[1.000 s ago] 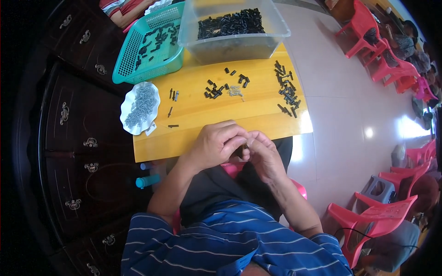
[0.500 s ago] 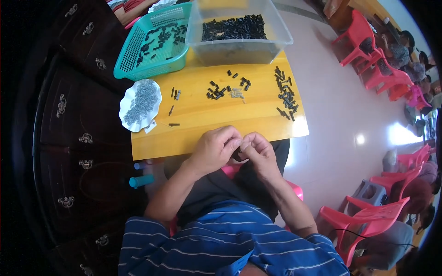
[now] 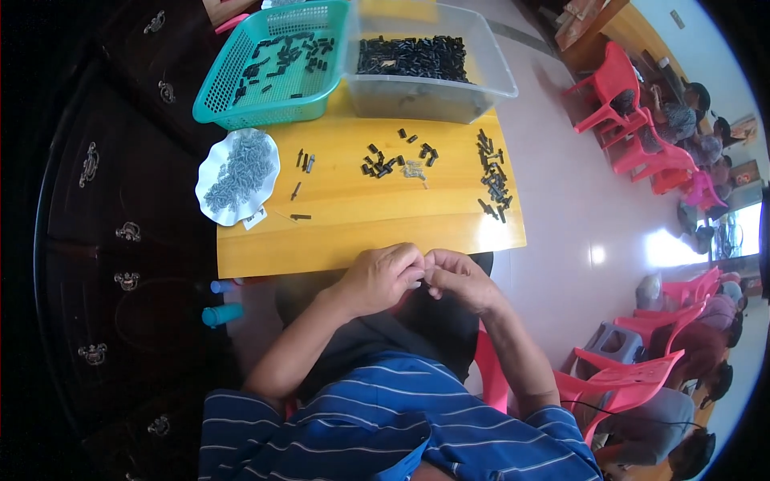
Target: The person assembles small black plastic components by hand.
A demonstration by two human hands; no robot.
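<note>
My left hand (image 3: 380, 278) and my right hand (image 3: 460, 280) meet at the table's near edge, above my lap. Both have their fingertips pinched together, and whatever is between them is hidden or too small to make out. Beyond them on the yellow wooden table (image 3: 353, 232) lies a loose cluster of short black pieces (image 3: 383, 166), beside a small heap of pale, thin pieces (image 3: 414, 169). Several slim black parts (image 3: 301, 216) are scattered to the left. A pile of longer black parts (image 3: 495, 184) runs along the right edge.
A white wavy-edged plate (image 3: 210, 180) of small grey metal pieces stands at the left. Behind are a green perforated basket (image 3: 265, 119) and a clear plastic bin (image 3: 425, 104), both holding black parts. Dark drawers (image 3: 96, 216) line the left; pink chairs (image 3: 613, 88) and people are at right.
Both hands have shifted slightly down in the picture, still fingertip to fingertip. A dark bit that showed between the fingers is no longer distinct. The view has tilted a little.
</note>
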